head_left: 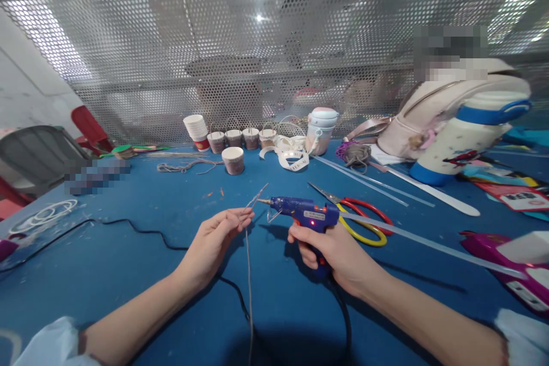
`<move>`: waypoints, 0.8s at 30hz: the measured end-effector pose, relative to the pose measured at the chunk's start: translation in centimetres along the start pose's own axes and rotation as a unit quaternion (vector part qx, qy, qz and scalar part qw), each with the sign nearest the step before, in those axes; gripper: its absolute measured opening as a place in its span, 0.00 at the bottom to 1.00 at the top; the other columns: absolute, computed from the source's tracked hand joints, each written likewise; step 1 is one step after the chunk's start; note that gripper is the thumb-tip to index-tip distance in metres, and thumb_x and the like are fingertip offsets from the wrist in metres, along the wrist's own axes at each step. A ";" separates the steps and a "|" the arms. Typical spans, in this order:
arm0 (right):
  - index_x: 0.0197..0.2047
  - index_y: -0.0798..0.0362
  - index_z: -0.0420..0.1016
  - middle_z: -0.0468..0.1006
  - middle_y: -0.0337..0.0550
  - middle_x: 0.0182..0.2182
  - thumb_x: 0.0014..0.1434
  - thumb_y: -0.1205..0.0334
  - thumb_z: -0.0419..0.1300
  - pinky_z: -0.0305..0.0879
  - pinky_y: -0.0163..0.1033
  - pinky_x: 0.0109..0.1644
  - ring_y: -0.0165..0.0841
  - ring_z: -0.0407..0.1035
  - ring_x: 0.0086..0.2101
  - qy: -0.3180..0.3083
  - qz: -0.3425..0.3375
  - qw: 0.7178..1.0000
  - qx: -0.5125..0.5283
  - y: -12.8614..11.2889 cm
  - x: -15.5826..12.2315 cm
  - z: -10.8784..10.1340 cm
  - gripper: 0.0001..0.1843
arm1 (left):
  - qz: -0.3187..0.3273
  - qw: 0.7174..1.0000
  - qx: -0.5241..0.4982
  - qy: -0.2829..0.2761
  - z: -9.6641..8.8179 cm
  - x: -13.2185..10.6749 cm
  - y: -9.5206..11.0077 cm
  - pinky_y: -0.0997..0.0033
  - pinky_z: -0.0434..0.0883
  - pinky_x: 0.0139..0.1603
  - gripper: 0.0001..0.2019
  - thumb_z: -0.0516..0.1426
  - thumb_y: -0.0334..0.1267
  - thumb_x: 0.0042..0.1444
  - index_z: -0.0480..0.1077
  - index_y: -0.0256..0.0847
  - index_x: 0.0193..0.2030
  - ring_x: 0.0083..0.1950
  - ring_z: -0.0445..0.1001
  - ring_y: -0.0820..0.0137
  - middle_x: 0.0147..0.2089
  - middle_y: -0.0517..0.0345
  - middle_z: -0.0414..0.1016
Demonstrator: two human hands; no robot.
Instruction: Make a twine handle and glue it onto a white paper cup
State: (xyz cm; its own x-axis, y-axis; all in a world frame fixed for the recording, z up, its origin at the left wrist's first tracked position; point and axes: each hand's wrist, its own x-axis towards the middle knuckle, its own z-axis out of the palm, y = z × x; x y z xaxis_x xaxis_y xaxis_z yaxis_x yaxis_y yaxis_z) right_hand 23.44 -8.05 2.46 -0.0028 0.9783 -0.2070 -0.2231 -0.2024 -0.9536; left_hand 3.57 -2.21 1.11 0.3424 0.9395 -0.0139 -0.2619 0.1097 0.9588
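Presently, the left hand is pinching a thin grey cord between closed fingertips, and the cord's loose length is hanging toward six o'clock. At that hand's three o'clock, the right hand is gripping a blue glue gun, its fingers wrapping around the handle. The nozzle is pointing toward nine o'clock, right by the cord's upper end; whether the two are touching, I cannot tell. A red light is glowing on the gun's side, and a clear glue stick is jutting from its back toward four o'clock. Scissors are lying on the blue table at the gun's three o'clock. A paper cup is standing at the left hand's twelve o'clock, and a black cable is trailing toward nine.
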 end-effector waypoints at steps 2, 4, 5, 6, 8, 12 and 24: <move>0.24 0.55 0.71 0.61 0.31 0.10 0.48 0.55 0.67 0.51 0.32 0.19 0.23 0.53 0.14 0.015 -0.016 0.999 -0.032 -0.1 0.1 -0.3 0.14 | 0.023 0.998 0.056 0.004 -0.1 -0.2 0.0 0.66 0.63 0.64 0.12 0.58 0.38 0.56 0.72 0.37 0.24 0.60 0.69 0.62 0.52 0.49 0.74; 0.24 0.56 0.71 0.61 0.32 0.10 0.49 0.54 0.66 0.51 0.32 0.19 0.23 0.53 0.14 0.017 -0.018 0.998 -0.049 -0.1 0.3 -0.5 0.14 | 0.042 0.994 0.101 -0.001 -0.2 -0.3 -0.1 0.65 0.62 0.64 0.11 0.57 0.39 0.57 0.73 0.37 0.26 0.59 0.69 0.62 0.55 0.50 0.73; 0.24 0.56 0.71 0.61 0.32 0.10 0.49 0.54 0.66 0.51 0.32 0.19 0.23 0.53 0.14 0.017 -0.016 0.998 -0.054 -0.1 0.3 -0.5 0.14 | 0.052 0.992 0.118 -0.006 -0.3 -0.4 -0.1 0.65 0.62 0.64 0.12 0.57 0.39 0.57 0.73 0.38 0.26 0.59 0.69 0.62 0.56 0.50 0.72; 0.24 0.56 0.71 0.61 0.32 0.10 0.49 0.54 0.66 0.51 0.32 0.19 0.23 0.53 0.14 0.016 -0.013 0.998 -0.057 -0.1 0.3 -0.4 0.14 | 0.062 0.989 0.134 -0.011 -0.4 -0.4 -0.2 0.64 0.62 0.64 0.12 0.56 0.40 0.58 0.73 0.38 0.27 0.59 0.69 0.61 0.56 0.50 0.72; 0.24 0.56 0.70 0.61 0.32 0.11 0.49 0.54 0.66 0.51 0.32 0.19 0.23 0.53 0.15 0.013 -0.004 0.999 -0.046 -0.1 0.3 -0.3 0.14 | 0.079 0.984 0.158 -0.018 -0.5 -0.5 -0.2 0.64 0.62 0.64 0.12 0.56 0.40 0.58 0.73 0.38 0.26 0.60 0.69 0.61 0.56 0.50 0.72; 0.25 0.55 0.70 0.61 0.31 0.12 0.47 0.55 0.67 0.49 0.31 0.19 0.22 0.51 0.15 0.005 0.002 1.000 0.002 -0.4 0.1 -0.2 0.14 | 0.100 0.977 0.189 -0.025 -0.5 -0.6 -0.1 0.63 0.63 0.64 0.12 0.56 0.38 0.58 0.72 0.38 0.25 0.59 0.70 0.60 0.56 0.49 0.72; 0.25 0.55 0.70 0.61 0.31 0.11 0.48 0.53 0.66 0.50 0.33 0.19 0.23 0.52 0.15 -0.004 -0.024 0.999 -0.030 -0.4 0.1 -0.4 0.14 | 0.099 0.975 0.196 -0.023 -0.3 -0.7 0.1 0.63 0.65 0.62 0.13 0.55 0.37 0.57 0.71 0.39 0.23 0.57 0.70 0.60 0.53 0.50 0.73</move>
State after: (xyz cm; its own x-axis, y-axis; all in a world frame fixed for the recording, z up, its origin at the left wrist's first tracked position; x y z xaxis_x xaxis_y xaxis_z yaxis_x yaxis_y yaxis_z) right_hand 23.93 -7.92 2.72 -0.0022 0.9874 -0.1584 -0.1640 -0.1566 -0.9739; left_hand 3.06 -2.77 1.18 0.3623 0.9133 0.1863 0.0357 -0.2133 0.9763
